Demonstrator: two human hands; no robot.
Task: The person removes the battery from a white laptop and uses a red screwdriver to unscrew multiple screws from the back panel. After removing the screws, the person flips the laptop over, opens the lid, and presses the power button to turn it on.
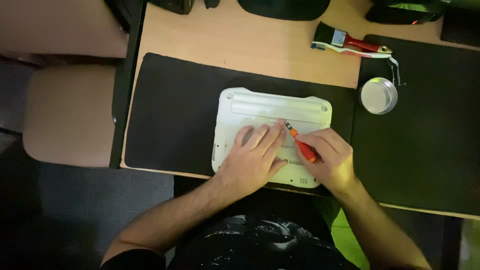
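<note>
On the black mat (170, 110) at the near table edge lies a white laptop (270, 107), underside up. His left hand (252, 157) presses flat, steadying it; his right hand (327, 160) grips an orange screwdriver (301, 146), tip angled onto the casing.

Both forearms are bare and hairy down to the left hand (252, 160) and right hand (332, 160), with a dark short sleeve at the left upper arm.
</note>
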